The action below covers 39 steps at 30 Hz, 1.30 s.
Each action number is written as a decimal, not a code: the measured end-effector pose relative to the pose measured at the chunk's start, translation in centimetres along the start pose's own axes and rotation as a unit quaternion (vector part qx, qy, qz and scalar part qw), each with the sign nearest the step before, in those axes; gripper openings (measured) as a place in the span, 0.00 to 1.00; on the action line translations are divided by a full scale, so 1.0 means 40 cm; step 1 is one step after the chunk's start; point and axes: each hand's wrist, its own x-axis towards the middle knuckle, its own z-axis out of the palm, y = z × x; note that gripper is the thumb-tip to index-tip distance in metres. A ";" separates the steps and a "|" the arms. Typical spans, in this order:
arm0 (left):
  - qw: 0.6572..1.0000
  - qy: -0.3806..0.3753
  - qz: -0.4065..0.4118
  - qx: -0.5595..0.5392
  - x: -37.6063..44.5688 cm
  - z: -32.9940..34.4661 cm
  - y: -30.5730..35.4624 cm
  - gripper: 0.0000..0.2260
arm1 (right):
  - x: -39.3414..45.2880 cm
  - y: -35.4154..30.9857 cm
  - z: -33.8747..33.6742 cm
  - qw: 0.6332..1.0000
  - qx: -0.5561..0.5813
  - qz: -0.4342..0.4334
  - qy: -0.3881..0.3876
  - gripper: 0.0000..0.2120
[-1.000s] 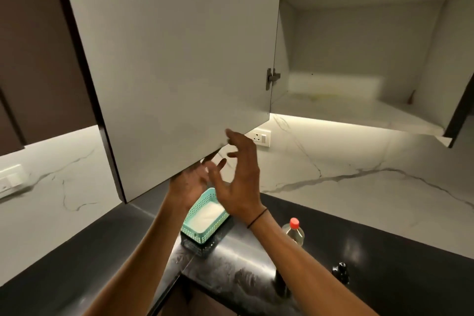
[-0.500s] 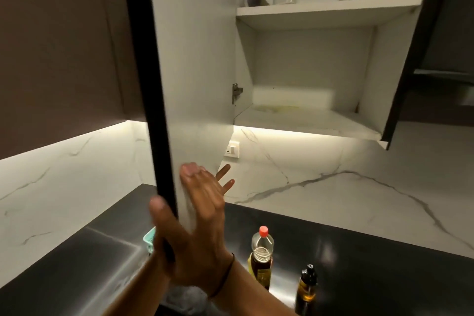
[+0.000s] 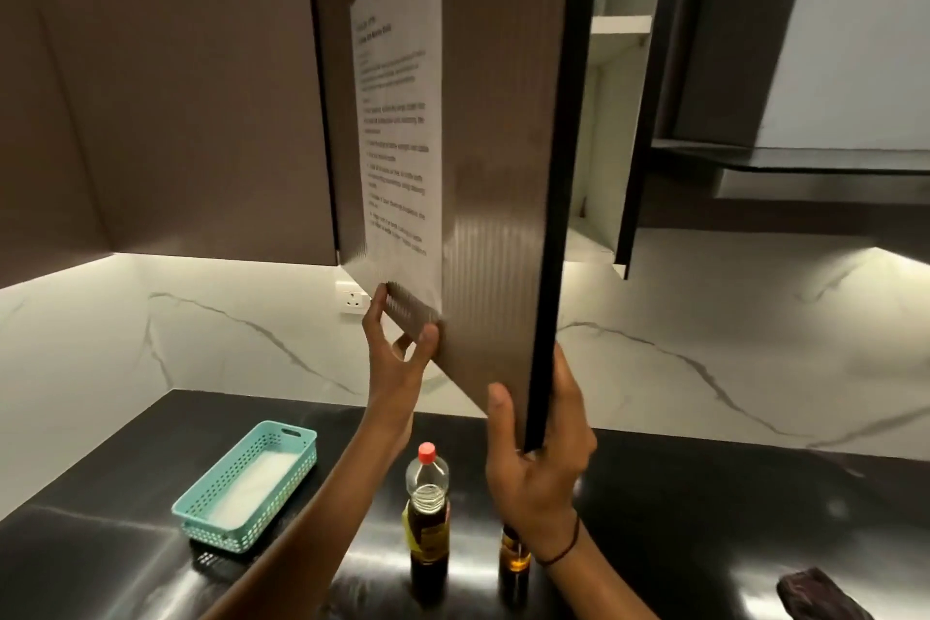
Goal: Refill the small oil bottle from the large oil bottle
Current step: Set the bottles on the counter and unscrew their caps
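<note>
We've got both hands on the cabinet door (image 3: 498, 166). Our left hand (image 3: 397, 357) pinches its bottom edge, thumb on the front face, fingers behind. Our right hand (image 3: 538, 463) wraps the door's lower corner w/ thumb on the front, fingers curled round the dark edge. On the black counter (image 3: 704, 519), the large oil bottle (image 3: 428, 514), red cap, stands upright at 6 o'clock of the door. The small oil bottle (image 3: 514, 556) stands just beside it at 3 o'clock, partly hidden by our right wrist. Teal basket (image 3: 246, 483) sits at 9 o'clock of the bottles.
</note>
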 end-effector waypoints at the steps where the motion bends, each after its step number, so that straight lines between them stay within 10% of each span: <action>1: 1.000 -0.002 0.004 0.017 0.004 0.023 0.002 0.49 | 0.006 0.020 -0.017 1.000 -0.002 0.024 0.014 0.24; 7: 0.990 0.005 0.018 0.137 0.059 0.119 -0.030 0.44 | 0.091 0.132 -0.079 0.971 -0.005 0.209 0.116 0.24; 39: 0.849 -0.107 0.092 0.510 0.258 0.114 -0.120 0.45 | 0.347 0.615 -0.031 0.896 -0.236 0.363 0.094 0.16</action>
